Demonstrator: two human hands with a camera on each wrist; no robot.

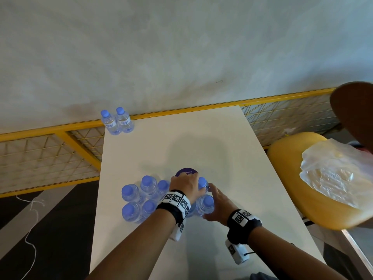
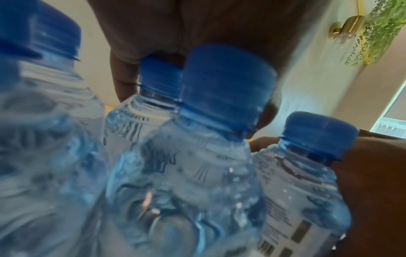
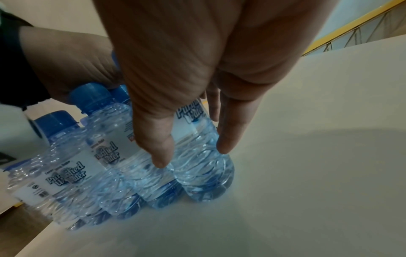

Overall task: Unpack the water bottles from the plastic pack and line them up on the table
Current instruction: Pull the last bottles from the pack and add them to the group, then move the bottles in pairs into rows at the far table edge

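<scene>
Several small water bottles (image 1: pixel 141 201) with blue caps stand in a tight cluster on the white table (image 1: pixel 201 138). Two more bottles (image 1: pixel 117 121) stand side by side at the table's far left corner. My left hand (image 1: pixel 186 184) reaches down over the cluster, its fingers curled round the cap of one bottle (image 2: pixel 160 78). My right hand (image 1: pixel 214 203) is at the cluster's right end. Its thumb (image 3: pixel 159 149) and a finger (image 3: pixel 227 139) point down on either side of the end bottle (image 3: pixel 202 170) and hold it.
A crumpled clear plastic wrap (image 1: pixel 333 178) lies on a yellow chair (image 1: pixel 286 170) to the right of the table. A purple round label (image 1: pixel 186 172) shows just beyond my left hand. A yellow mesh railing (image 1: pixel 50 154) runs behind the table.
</scene>
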